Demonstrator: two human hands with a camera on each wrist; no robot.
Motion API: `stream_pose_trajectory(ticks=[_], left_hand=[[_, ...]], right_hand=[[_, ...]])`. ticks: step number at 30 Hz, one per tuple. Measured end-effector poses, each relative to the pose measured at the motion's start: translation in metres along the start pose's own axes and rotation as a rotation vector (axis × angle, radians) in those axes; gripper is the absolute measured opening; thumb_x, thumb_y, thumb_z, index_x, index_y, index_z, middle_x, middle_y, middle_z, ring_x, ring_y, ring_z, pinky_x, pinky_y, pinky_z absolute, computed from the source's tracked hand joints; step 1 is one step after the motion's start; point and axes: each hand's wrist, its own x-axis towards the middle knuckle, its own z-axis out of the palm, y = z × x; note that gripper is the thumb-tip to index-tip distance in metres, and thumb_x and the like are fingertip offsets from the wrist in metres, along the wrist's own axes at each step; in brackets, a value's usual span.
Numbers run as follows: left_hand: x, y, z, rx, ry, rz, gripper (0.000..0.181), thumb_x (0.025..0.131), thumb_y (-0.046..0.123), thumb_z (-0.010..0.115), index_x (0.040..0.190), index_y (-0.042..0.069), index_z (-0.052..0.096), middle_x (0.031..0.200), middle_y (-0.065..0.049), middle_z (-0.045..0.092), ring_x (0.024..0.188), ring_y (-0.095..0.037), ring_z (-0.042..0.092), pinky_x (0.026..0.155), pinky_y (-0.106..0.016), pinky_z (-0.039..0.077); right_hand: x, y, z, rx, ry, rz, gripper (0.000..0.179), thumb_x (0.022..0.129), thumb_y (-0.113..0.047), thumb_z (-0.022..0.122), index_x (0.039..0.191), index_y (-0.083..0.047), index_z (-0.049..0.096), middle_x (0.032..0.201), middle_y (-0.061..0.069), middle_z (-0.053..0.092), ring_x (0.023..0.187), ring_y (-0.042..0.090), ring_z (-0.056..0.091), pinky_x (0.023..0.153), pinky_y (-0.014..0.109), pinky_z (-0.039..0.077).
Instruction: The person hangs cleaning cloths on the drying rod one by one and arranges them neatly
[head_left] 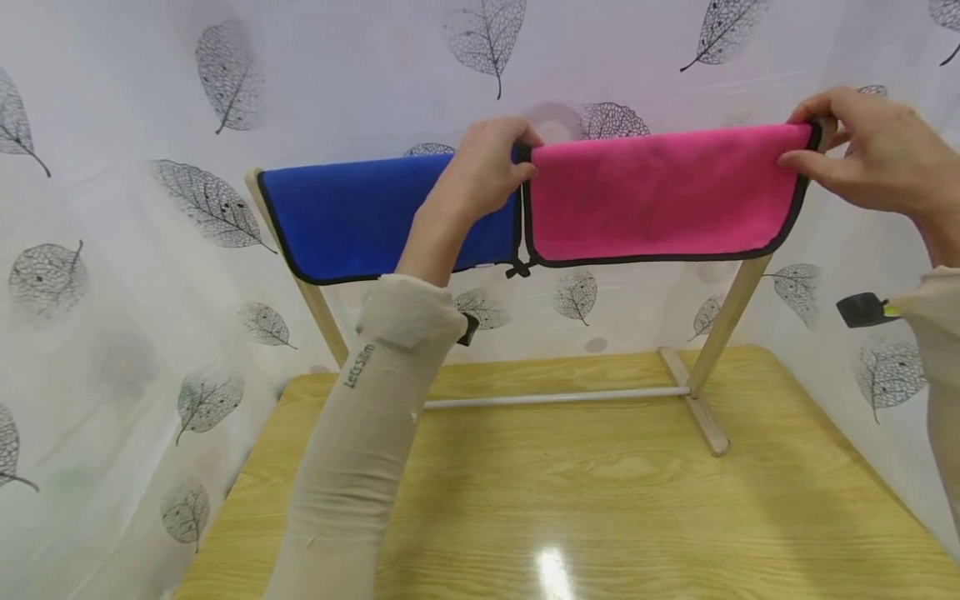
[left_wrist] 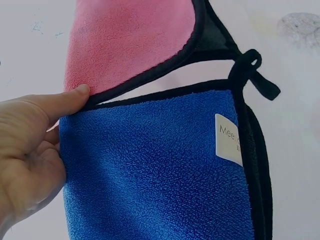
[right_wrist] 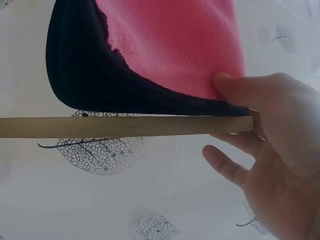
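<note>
A pink towel (head_left: 660, 200) with black edging hangs folded over the top of a wooden rack (head_left: 738, 308). Beside it on the left hangs a blue towel (head_left: 352, 221), also black-edged, with a white label (left_wrist: 228, 140) near its lower corner. My left hand (head_left: 483, 171) pinches the pink towel's upper left corner, where the two towels meet. At the opposite end, my right hand (head_left: 873, 154) holds the upper right corner, thumb on the pink face and other fingers behind by the post's top. The rail under the towels is hidden.
The rack stands on a wood-grain table (head_left: 600, 500), with a white lower bar (head_left: 555, 399) and a wooden foot (head_left: 708, 423) at the right. A black loop (head_left: 517, 270) hangs where the towels' lower corners meet. Leaf-patterned sheeting (head_left: 225, 350) surrounds the table.
</note>
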Motion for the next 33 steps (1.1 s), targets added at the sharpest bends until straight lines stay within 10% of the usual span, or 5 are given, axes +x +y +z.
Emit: stream_pose_trajectory(ticks=[6, 15, 21, 33], left_hand=[[-0.001, 0.002, 0.002, -0.002, 0.013, 0.000, 0.029, 0.104, 0.015, 0.063, 0.133, 0.011, 0.065, 0.130, 0.001, 0.066, 0.125, -0.013, 0.054, 0.098, -0.019, 0.044], [-0.001, 0.001, 0.001, -0.018, 0.027, 0.008, 0.031, 0.104, 0.015, 0.064, 0.135, 0.010, 0.064, 0.132, 0.001, 0.066, 0.124, -0.012, 0.055, 0.099, -0.018, 0.043], [-0.002, -0.001, 0.001, -0.041, 0.031, 0.048, 0.034, 0.104, 0.024, 0.062, 0.134, 0.010, 0.065, 0.129, 0.001, 0.067, 0.119, -0.012, 0.055, 0.100, -0.018, 0.041], [-0.002, -0.002, -0.001, -0.041, 0.013, 0.043, 0.032, 0.109, 0.022, 0.051, 0.135, 0.010, 0.067, 0.127, 0.000, 0.068, 0.114, -0.011, 0.059, 0.094, -0.016, 0.045]], right_hand=[[0.004, -0.001, 0.000, -0.055, 0.043, -0.029, 0.030, 0.100, 0.005, 0.063, 0.127, 0.015, 0.058, 0.115, 0.032, 0.054, 0.106, 0.043, 0.045, 0.073, 0.002, 0.024], [0.005, -0.001, -0.004, -0.036, 0.051, 0.022, 0.027, 0.099, 0.001, 0.066, 0.123, 0.013, 0.065, 0.104, 0.017, 0.056, 0.078, -0.013, 0.031, 0.064, -0.001, 0.027], [0.000, 0.006, -0.002, 0.064, 0.112, 0.025, 0.033, 0.107, -0.014, 0.053, 0.131, 0.005, 0.066, 0.114, -0.034, 0.049, 0.102, -0.013, 0.035, 0.084, 0.005, 0.031], [0.002, 0.006, 0.004, 0.170, 0.225, 0.015, 0.029, 0.096, 0.003, 0.070, 0.125, 0.004, 0.072, 0.099, -0.041, 0.050, 0.082, -0.018, 0.048, 0.077, 0.000, 0.037]])
